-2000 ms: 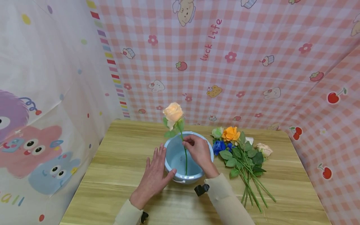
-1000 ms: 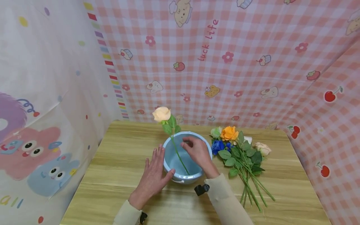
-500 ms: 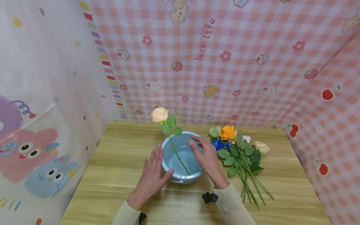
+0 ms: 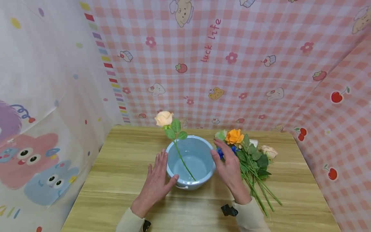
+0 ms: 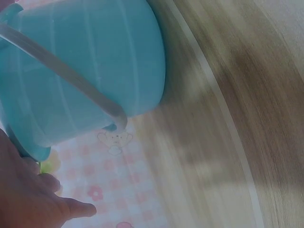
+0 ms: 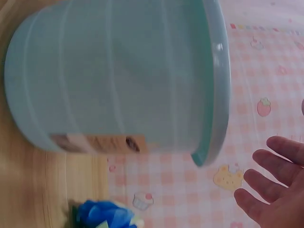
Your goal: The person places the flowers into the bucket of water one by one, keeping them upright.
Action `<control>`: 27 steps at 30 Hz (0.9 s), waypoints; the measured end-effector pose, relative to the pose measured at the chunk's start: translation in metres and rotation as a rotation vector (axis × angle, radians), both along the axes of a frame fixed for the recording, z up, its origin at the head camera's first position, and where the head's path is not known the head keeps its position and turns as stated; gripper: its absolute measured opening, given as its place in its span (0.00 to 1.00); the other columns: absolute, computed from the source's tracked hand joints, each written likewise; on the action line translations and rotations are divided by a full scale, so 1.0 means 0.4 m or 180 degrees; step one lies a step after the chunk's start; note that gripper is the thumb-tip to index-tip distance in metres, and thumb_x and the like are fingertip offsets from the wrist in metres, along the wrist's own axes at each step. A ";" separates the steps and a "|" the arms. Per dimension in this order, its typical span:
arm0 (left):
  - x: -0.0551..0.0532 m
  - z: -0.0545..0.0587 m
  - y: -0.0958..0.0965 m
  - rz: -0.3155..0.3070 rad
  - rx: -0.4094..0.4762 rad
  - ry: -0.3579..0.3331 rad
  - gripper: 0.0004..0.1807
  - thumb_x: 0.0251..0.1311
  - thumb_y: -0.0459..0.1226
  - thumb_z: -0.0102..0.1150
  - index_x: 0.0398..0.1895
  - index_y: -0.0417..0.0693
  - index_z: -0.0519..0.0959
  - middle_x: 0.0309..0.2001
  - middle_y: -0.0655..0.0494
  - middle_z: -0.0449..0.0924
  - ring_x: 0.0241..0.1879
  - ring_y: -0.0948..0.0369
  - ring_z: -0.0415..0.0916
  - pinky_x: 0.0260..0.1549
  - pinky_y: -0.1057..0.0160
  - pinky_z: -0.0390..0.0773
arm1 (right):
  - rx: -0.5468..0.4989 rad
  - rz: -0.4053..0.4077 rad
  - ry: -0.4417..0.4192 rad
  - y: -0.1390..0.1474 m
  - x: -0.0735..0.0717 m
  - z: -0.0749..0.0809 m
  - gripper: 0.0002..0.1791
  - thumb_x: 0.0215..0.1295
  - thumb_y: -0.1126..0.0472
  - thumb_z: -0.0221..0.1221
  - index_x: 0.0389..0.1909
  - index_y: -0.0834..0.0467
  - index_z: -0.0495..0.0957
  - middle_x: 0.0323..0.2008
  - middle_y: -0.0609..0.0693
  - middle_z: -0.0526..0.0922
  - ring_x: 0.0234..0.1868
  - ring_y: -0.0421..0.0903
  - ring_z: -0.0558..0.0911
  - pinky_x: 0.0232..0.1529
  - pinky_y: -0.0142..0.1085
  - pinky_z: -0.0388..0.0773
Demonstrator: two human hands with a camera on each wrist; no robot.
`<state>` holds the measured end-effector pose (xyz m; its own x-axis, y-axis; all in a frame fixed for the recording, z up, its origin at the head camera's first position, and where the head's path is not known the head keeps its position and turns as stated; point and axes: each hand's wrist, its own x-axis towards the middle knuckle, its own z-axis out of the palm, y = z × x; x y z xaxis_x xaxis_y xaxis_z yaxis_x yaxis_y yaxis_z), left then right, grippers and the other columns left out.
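Note:
A light blue bucket stands on the table, its pale handle hanging down the side in the left wrist view. One peach rose leans in it, the stem slanting across the inside and the bloom beyond the back left rim. My left hand rests against the bucket's left rim with straight fingers. On the other side my right hand holds nothing, its fingers extended beside the right rim. In the right wrist view those fingers show apart from the bucket wall.
Right of the bucket lies a bunch of artificial flowers: an orange rose, a blue flower, a pale pink rose, a greenish white one, with green stems toward the front. Checked cloth hangs behind the wooden table.
My right hand has let go of the rose stem and moved right, out of the bucket. The rose has tipped left onto the rim. My left hand has stayed at the bucket.

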<state>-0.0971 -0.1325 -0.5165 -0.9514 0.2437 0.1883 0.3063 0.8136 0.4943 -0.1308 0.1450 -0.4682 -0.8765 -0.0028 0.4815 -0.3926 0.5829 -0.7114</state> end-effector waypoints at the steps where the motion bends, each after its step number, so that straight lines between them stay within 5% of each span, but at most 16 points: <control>1: 0.000 -0.001 0.000 0.0002 -0.0003 0.0009 0.51 0.72 0.60 0.50 0.85 0.42 0.41 0.85 0.50 0.32 0.81 0.43 0.37 0.70 0.26 0.49 | 0.0033 -0.0002 0.0052 0.008 0.002 -0.002 0.23 0.75 0.54 0.59 0.65 0.61 0.79 0.68 0.59 0.77 0.69 0.61 0.75 0.64 0.62 0.73; 6: -0.001 -0.003 0.000 -0.0005 0.0020 0.0026 0.51 0.72 0.60 0.50 0.84 0.42 0.41 0.85 0.49 0.34 0.81 0.43 0.37 0.70 0.26 0.48 | 0.0172 -0.0030 0.0170 0.047 0.011 -0.016 0.24 0.75 0.55 0.59 0.65 0.64 0.78 0.69 0.61 0.75 0.71 0.61 0.72 0.66 0.63 0.70; 27: -0.003 -0.009 0.000 0.0002 -0.0032 0.0072 0.51 0.72 0.61 0.48 0.84 0.41 0.42 0.84 0.44 0.39 0.81 0.43 0.39 0.69 0.26 0.51 | 0.0744 -0.0377 -0.0175 0.212 0.037 -0.108 0.29 0.77 0.51 0.56 0.69 0.66 0.72 0.72 0.64 0.71 0.74 0.67 0.65 0.69 0.66 0.61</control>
<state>-0.0983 -0.1323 -0.5200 -0.9470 0.2451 0.2075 0.3168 0.8186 0.4791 -0.1158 0.2297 -0.5112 -0.9021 -0.0042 0.4315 -0.2764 0.7735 -0.5704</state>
